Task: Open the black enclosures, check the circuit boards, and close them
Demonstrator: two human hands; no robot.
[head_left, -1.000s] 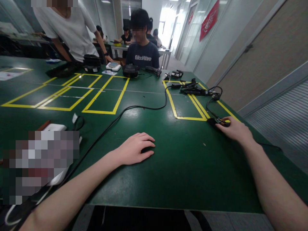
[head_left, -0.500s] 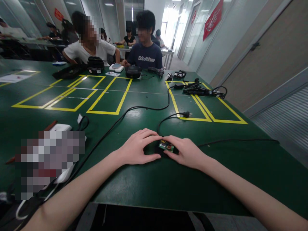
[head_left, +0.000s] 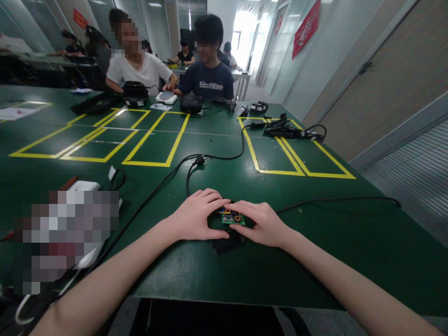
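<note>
A small green circuit board (head_left: 232, 218) sits in a black casing (head_left: 229, 242) on the green table (head_left: 315, 261), close to the near edge. My left hand (head_left: 197, 215) curls round its left side and my right hand (head_left: 263, 223) round its right side, fingertips touching the board. Both hands are closed on the part. A thin black cable (head_left: 343, 200) runs from under my right hand to the right. Another black lead ends in a plug (head_left: 199, 160) just beyond my hands.
Yellow tape rectangles (head_left: 154, 140) mark the table. Black tools and cables (head_left: 290, 131) lie at the far right. A white device (head_left: 83, 185) and a blurred patch are at the near left. Two people (head_left: 206, 79) sit across the table beside black gear (head_left: 135, 92).
My right hand came in from the far right with the board to meet my left hand at the centre. The plug lead has swung left. One person opposite sat down.
</note>
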